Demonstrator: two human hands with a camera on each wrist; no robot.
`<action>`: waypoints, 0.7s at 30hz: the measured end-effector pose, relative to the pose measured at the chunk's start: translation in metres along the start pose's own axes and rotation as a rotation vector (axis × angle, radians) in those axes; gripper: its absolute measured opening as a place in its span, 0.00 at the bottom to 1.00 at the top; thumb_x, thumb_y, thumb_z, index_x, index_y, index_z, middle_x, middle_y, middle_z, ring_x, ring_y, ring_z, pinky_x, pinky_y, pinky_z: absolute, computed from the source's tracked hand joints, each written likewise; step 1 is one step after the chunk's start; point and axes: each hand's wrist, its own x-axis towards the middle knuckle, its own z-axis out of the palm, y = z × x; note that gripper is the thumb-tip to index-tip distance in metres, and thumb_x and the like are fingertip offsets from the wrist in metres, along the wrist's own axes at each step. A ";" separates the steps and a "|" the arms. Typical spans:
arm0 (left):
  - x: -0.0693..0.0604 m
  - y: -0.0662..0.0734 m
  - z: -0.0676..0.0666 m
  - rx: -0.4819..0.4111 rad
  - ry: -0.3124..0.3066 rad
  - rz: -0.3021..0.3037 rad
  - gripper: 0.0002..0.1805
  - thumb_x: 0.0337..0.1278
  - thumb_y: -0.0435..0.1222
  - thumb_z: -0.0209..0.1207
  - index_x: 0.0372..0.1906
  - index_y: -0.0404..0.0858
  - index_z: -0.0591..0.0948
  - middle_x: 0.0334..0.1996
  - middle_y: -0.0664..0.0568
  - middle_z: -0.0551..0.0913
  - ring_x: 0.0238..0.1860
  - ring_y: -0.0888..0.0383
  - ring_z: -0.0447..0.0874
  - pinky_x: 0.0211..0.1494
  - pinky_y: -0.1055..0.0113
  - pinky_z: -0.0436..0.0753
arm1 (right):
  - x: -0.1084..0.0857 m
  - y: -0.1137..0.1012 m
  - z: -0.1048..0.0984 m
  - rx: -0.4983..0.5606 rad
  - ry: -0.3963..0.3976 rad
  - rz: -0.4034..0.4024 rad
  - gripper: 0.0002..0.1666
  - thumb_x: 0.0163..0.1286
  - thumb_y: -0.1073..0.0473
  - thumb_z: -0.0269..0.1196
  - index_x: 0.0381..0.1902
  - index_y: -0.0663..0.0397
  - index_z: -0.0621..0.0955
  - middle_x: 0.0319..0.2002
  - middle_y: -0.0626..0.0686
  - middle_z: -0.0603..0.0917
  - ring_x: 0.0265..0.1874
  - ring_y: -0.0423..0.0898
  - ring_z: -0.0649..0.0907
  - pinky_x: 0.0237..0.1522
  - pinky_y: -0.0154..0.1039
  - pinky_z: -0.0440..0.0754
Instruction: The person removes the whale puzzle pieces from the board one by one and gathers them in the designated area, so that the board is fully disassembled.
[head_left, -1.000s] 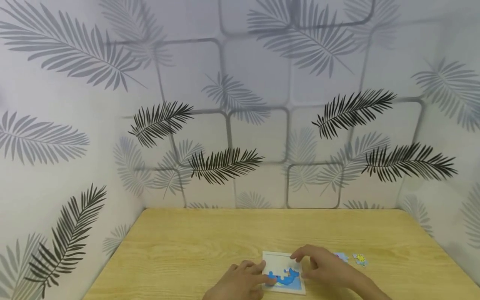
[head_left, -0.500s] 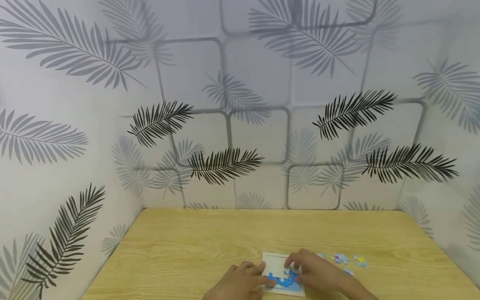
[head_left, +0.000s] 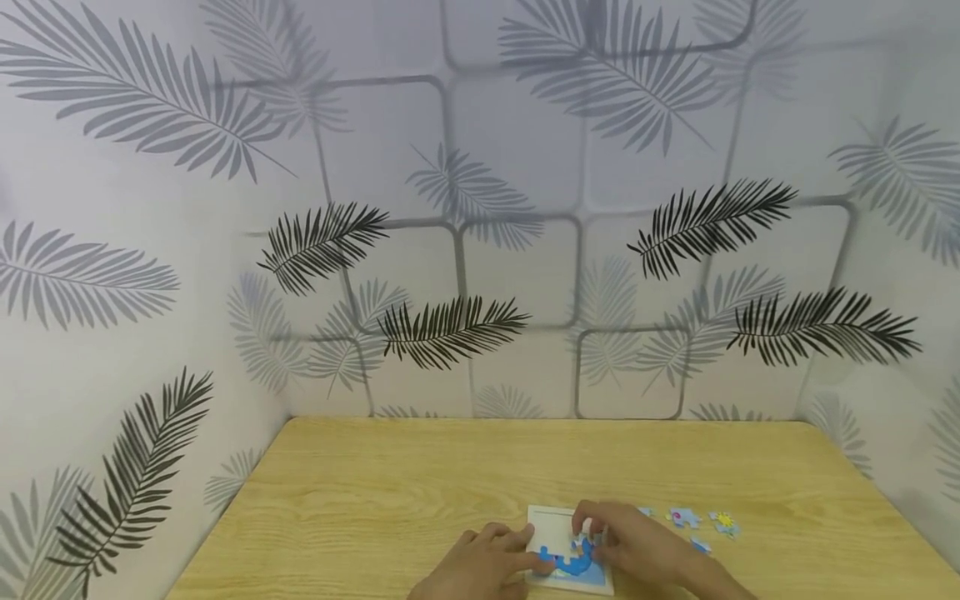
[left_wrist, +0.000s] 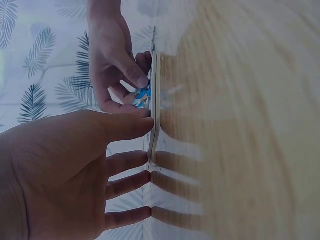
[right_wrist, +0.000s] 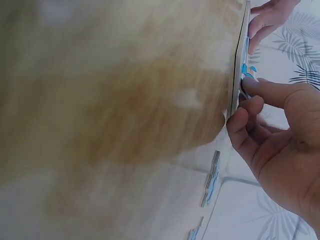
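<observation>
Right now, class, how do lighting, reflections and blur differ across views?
Head: soft light, fine detail on the loose puzzle pieces hard to read; left wrist: dim, fingers of the left hand apparently mirrored darkly in the tabletop; right wrist: pale glare patches, tabletop grain smeared.

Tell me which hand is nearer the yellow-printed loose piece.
Right. The right hand is at the right side of the puzzle board, left of the piece; the left hand is on the board's left, farther off.
</observation>
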 end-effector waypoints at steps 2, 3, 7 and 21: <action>0.000 0.000 -0.001 -0.002 -0.003 -0.006 0.21 0.76 0.52 0.56 0.69 0.72 0.77 0.77 0.60 0.68 0.73 0.54 0.69 0.66 0.45 0.76 | 0.001 0.000 -0.001 0.022 0.006 -0.011 0.15 0.72 0.67 0.65 0.50 0.43 0.80 0.42 0.45 0.83 0.36 0.36 0.80 0.39 0.34 0.81; 0.000 -0.001 -0.002 0.000 -0.002 -0.006 0.21 0.76 0.52 0.56 0.69 0.71 0.77 0.77 0.60 0.69 0.73 0.54 0.69 0.66 0.45 0.77 | 0.001 0.000 -0.001 0.034 0.014 -0.020 0.15 0.72 0.68 0.65 0.50 0.43 0.81 0.41 0.45 0.84 0.34 0.35 0.80 0.38 0.34 0.81; 0.000 -0.002 -0.001 -0.002 0.006 0.008 0.22 0.76 0.52 0.56 0.69 0.70 0.77 0.77 0.59 0.69 0.72 0.54 0.69 0.64 0.44 0.78 | -0.004 0.003 -0.005 0.074 0.064 -0.082 0.14 0.74 0.68 0.63 0.52 0.48 0.85 0.41 0.48 0.87 0.25 0.31 0.75 0.31 0.34 0.81; -0.001 -0.003 0.001 0.008 0.005 0.034 0.24 0.75 0.52 0.56 0.72 0.69 0.75 0.78 0.57 0.68 0.72 0.53 0.69 0.63 0.45 0.79 | -0.067 0.036 -0.047 0.136 0.174 0.063 0.12 0.76 0.62 0.64 0.55 0.57 0.82 0.33 0.48 0.81 0.22 0.34 0.76 0.21 0.32 0.78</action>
